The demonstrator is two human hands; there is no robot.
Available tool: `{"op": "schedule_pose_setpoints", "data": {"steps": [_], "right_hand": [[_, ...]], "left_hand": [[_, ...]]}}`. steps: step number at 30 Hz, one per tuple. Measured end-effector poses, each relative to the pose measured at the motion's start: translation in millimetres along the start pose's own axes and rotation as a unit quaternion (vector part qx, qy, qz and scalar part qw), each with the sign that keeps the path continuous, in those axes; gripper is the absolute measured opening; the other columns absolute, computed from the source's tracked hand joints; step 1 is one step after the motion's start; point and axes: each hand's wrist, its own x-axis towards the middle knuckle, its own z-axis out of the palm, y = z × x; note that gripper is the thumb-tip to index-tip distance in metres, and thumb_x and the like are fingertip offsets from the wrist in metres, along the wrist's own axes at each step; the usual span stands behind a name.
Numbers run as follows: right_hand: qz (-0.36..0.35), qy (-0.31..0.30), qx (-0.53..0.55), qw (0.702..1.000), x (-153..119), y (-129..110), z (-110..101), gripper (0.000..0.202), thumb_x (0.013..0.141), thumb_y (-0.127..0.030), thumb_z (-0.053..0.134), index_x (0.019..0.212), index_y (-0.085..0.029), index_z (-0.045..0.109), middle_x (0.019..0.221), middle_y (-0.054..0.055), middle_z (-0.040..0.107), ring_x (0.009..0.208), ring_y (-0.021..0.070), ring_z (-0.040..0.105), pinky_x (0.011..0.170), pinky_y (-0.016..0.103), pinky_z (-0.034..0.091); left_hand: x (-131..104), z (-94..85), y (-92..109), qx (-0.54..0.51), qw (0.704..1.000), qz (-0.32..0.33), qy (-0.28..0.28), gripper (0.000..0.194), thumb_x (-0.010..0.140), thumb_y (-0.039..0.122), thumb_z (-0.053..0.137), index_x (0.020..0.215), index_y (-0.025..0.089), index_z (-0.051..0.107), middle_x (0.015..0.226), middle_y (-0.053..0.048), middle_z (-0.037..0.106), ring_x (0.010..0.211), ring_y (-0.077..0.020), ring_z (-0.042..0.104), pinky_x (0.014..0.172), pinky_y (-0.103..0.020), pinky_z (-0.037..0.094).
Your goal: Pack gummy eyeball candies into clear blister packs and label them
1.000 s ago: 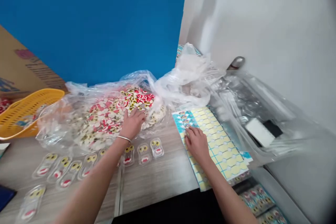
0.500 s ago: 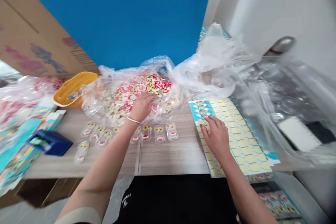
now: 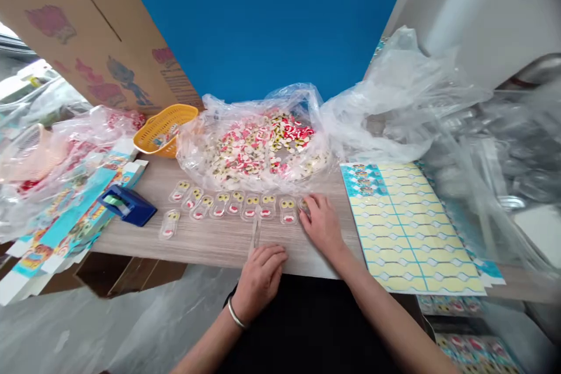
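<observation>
My left hand (image 3: 263, 274), with a bangle at the wrist, rests at the table's front edge, fingers curled; whether it holds anything is hidden. My right hand (image 3: 322, 222) has its fingertips on a clear plastic case (image 3: 303, 205) at the right end of a row. Several similar clear cases (image 3: 252, 207) with yellow and red-white pieces lie to its left. Behind them an open clear bag (image 3: 258, 149) spreads out, full of small red, white and yellow pieces. Yellow and blue sticker sheets (image 3: 412, 228) lie right of my right hand.
A yellow basket (image 3: 164, 128) and a blue tape dispenser (image 3: 128, 205) are at the left, near printed cardboard strips (image 3: 65, 228). A large carton (image 3: 100, 41) stands behind them. Crumpled plastic bags (image 3: 385, 111) and a clear bag of plastic parts (image 3: 491, 152) are at the right.
My left hand has drawn back from the bag of pieces to the table edge. My right hand has moved left off the sticker sheets to the end case. The view has shifted left.
</observation>
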Motion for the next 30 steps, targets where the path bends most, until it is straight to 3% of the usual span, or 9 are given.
{"op": "schedule_pose_setpoints", "data": {"steps": [3,7,13,17,21,24,27,30], "right_hand": [[0.019,-0.004,-0.021,1.000,-23.1,0.7,-8.7,0.035,0.098,-0.030,0.051,0.126,-0.014,0.063,0.129,0.017,0.059,0.114,0.0312,0.052,0.099,0.044,0.042],[0.050,0.003,-0.042,0.998,-51.5,0.4,-14.6,0.034,0.099,-0.032,0.051,0.126,-0.015,0.061,0.131,0.016,0.060,0.115,0.0301,0.053,0.099,0.044,0.042],[0.067,0.032,-0.055,0.996,-58.4,2.5,-15.6,0.042,0.096,-0.043,0.057,0.130,-0.017,0.057,0.140,0.018,0.056,0.117,0.0319,0.055,0.095,0.048,0.045],[0.065,0.083,-0.026,0.994,-67.3,14.2,-44.6,0.042,0.098,-0.046,0.053,0.129,-0.018,0.057,0.140,0.016,0.057,0.121,0.0300,0.054,0.097,0.046,0.045],[0.100,0.098,-0.002,0.990,-97.7,45.4,-87.9,0.035,0.097,-0.039,0.057,0.125,-0.018,0.061,0.131,0.013,0.064,0.122,0.0285,0.053,0.103,0.046,0.043],[0.148,0.094,-0.001,0.985,-110.5,81.2,-108.3,0.030,0.096,-0.032,0.059,0.122,-0.018,0.063,0.125,0.013,0.066,0.119,0.0282,0.055,0.102,0.045,0.044],[0.167,0.085,-0.020,0.982,-90.9,117.1,-114.4,0.032,0.097,-0.029,0.056,0.126,-0.018,0.062,0.129,0.013,0.064,0.120,0.0284,0.055,0.102,0.045,0.045],[0.176,0.075,-0.038,0.981,-45.8,143.5,-110.0,0.040,0.096,-0.033,0.057,0.133,-0.017,0.058,0.139,0.015,0.058,0.129,0.0302,0.050,0.105,0.046,0.043]], "left_hand": [[11.5,0.4,-9.7,0.035,0.999,0.001,0.016,0.024,0.096,0.009,0.051,0.110,0.021,0.065,0.111,-0.007,0.072,0.104,-0.0200,0.067,0.091,-0.037,0.055],[40.8,6.9,-11.7,0.039,0.997,0.054,0.035,0.026,0.096,0.007,0.052,0.115,0.021,0.062,0.114,-0.007,0.071,0.105,-0.0209,0.066,0.094,-0.039,0.053],[81.1,22.1,5.4,0.011,0.987,0.150,0.050,0.026,0.095,0.010,0.056,0.116,0.023,0.062,0.117,-0.007,0.070,0.105,-0.0227,0.067,0.095,-0.041,0.052],[99.5,31.8,19.7,-0.009,0.980,0.189,0.060,0.021,0.095,0.013,0.059,0.113,0.022,0.063,0.113,-0.008,0.070,0.101,-0.0228,0.068,0.091,-0.040,0.054],[110.0,50.9,40.3,-0.049,0.979,0.198,0.015,0.021,0.096,0.014,0.056,0.114,0.022,0.062,0.112,-0.007,0.070,0.102,-0.0208,0.067,0.092,-0.037,0.054],[118.7,72.4,59.4,-0.050,0.981,0.186,-0.039,0.024,0.097,0.014,0.051,0.119,0.021,0.059,0.113,-0.007,0.070,0.105,-0.0201,0.067,0.092,-0.034,0.055],[138.6,94.6,75.3,0.011,0.985,0.154,-0.082,0.029,0.097,0.015,0.049,0.124,0.018,0.057,0.124,-0.011,0.067,0.111,-0.0239,0.064,0.097,-0.039,0.053],[168.0,112.2,82.8,0.119,0.983,0.085,-0.110,0.034,0.094,0.023,0.057,0.127,0.014,0.056,0.126,-0.017,0.065,0.110,-0.0312,0.063,0.094,-0.046,0.052]]}}
